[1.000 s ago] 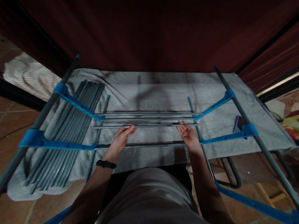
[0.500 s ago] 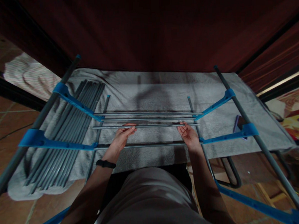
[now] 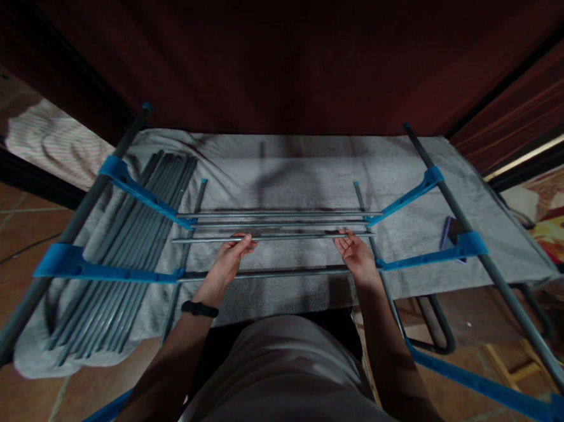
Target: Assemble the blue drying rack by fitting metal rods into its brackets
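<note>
The thin grey rod [image 3: 293, 236] lies level with its long axis running straight across from left to right, one end pointing at the left blue bracket [image 3: 142, 194] and the other at the right blue bracket [image 3: 408, 197]. The left hand [image 3: 230, 259] pinches it between thumb and curled fingertips towards its left end. The right hand [image 3: 356, 254] is turned palm-up with the fingers loosely spread, their tips touching the rod near its right end. The rod hangs inside the half-built rack, just nearer the person than two fitted rods [image 3: 282, 218] that lie parallel to it between the brackets, and just beyond the front rail [image 3: 267, 274], which crosses beside both wrists. A black wristband [image 3: 199, 309] sits on the left wrist. Slanting grey poles [image 3: 459, 225] carry the blue brackets on either side and hem in the rod's ends. To the left, well apart from the hands, a bundle of spare rods [image 3: 122, 259] lies lengthways and fanned out on a grey towel [image 3: 308, 165]. On the right part of the towel is a small dark flat thing [image 3: 448, 232], too dim to identify. The towel is spread on a terracotta tile floor [image 3: 7, 240], against a dark red wall [image 3: 277, 58], with a striped cloth [image 3: 53, 145] crumpled at the far left.
</note>
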A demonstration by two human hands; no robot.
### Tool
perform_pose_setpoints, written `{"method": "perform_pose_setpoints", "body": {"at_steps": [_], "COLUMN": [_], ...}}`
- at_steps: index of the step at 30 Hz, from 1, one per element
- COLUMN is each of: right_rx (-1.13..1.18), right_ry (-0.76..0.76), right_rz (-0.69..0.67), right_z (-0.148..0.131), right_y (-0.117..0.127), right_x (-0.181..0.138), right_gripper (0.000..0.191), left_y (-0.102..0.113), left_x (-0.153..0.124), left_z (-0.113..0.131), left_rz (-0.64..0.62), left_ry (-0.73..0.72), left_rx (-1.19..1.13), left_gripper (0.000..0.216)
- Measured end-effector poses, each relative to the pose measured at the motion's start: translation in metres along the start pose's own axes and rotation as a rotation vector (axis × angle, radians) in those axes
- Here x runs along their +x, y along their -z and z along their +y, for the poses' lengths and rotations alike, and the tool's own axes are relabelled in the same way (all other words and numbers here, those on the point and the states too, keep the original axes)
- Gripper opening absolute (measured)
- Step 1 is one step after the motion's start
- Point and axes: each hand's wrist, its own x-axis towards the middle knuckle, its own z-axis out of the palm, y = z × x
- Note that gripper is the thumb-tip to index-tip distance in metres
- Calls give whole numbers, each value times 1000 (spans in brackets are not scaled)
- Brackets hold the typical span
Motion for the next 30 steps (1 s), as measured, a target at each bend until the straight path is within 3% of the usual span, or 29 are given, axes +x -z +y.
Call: {"method": "perform_pose_setpoints", "body": {"at_steps": [6,19,30], "right_rx": [10,66,81], "right_ry": [-2,31,79], "right_rz": [1,25,129], "right_z": [-1,-4,-13], "right_y": [0,-2,0], "right_x": [-1,-4,-5], "right_gripper": [11,10,18], "left_y": [0,0,-40], "left_x": [-4,-9,-36], "left_z": [4,2,20], "left_rz": [-77,-119,-204], "left_ry": [-27,-93,-153], "left_rx": [48,190,168], "left_gripper": [39,37,39]}}
